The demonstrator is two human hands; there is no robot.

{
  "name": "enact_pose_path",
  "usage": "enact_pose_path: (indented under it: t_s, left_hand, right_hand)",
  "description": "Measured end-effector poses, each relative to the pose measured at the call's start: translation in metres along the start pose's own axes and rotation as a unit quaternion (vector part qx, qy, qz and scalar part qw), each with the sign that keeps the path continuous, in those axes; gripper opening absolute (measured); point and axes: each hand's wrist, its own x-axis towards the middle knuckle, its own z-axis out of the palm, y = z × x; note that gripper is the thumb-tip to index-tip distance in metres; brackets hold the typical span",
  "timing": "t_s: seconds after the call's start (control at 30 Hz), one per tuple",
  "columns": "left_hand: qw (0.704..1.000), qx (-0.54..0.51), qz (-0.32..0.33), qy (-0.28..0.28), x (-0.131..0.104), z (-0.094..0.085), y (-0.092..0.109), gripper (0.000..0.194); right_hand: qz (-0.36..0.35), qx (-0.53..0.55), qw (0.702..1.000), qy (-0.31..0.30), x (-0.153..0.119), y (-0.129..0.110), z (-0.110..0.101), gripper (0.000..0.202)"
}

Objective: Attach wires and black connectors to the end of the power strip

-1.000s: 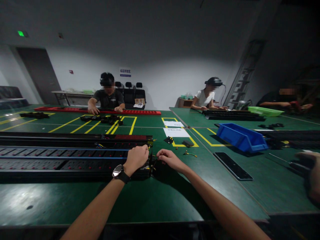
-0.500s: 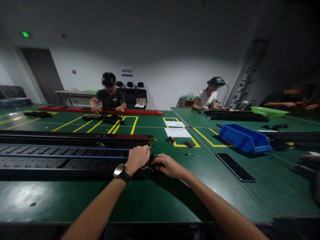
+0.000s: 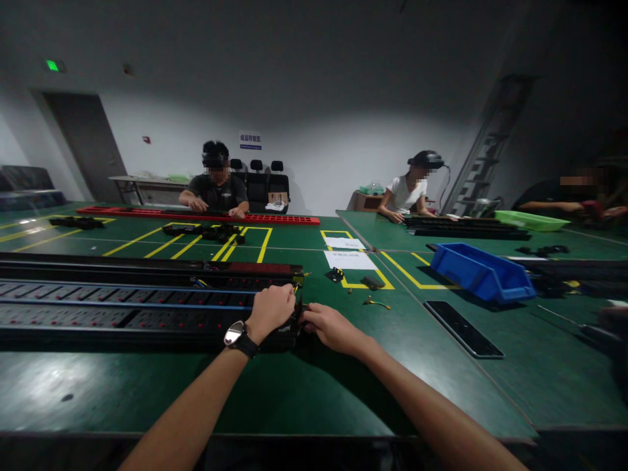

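A long black power strip [image 3: 161, 322] with rows of sockets and small red marks lies on the green table, its right end before me. My left hand [image 3: 271, 313] is closed at that end, fingers curled over the top edge. From the right, my right hand [image 3: 330, 325] pinches at a dark end plate [image 3: 299, 314] on the same end. Its fingertips and whatever small part they hold are mostly hidden in shadow. Behind lies another long black casing [image 3: 147, 267], with short coloured wires [image 3: 199, 282] near the strip. Thin yellow wire ends show just above my left fingers.
A small black bracket [image 3: 335, 275], a dark flat part [image 3: 373, 282] and a yellow-green wire [image 3: 377, 303] lie to the right. Beyond them are a phone [image 3: 464, 328], a blue bin [image 3: 478, 271] and paper sheets [image 3: 349, 260]. Several people work across the table.
My right hand has shifted very slightly at the strip's end, its fingers a little more gathered. My left hand stays in place. The view has moved a touch.
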Motion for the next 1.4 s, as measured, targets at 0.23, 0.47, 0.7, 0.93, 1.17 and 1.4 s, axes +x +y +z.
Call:
enact_pose_path:
  t_s: [0.23,0.47,0.7,0.93,1.17,1.4]
  left_hand:
    - [1.000,0.000,0.005,0.006,0.001,0.002,-0.001,0.032]
    - [1.000,-0.004,0.003,0.007,0.000,-0.001,0.000,0.031]
    - [1.000,-0.003,-0.002,0.003,0.000,0.000,0.000,0.033]
    - [1.000,-0.002,0.001,0.002,0.001,-0.001,0.000,0.032]
    - [1.000,-0.005,0.000,-0.004,0.000,-0.003,0.000,0.034]
    - [1.000,-0.010,-0.006,-0.009,0.000,-0.003,0.001,0.034]
  right_hand:
    - [0.029,0.027,0.999,-0.007,0.000,0.004,0.002,0.028]
    - [0.022,0.016,1.000,-0.008,-0.001,0.004,-0.004,0.026]
    - [0.026,-0.002,1.000,0.013,-0.003,0.012,-0.006,0.022]
    - [0.067,-0.053,0.996,-0.007,-0.006,0.022,-0.021,0.015]
    - [0.221,-0.190,0.954,0.075,-0.018,0.057,-0.040,0.022]
    - [0.313,-0.298,0.901,0.040,-0.022,0.077,-0.030,0.031]
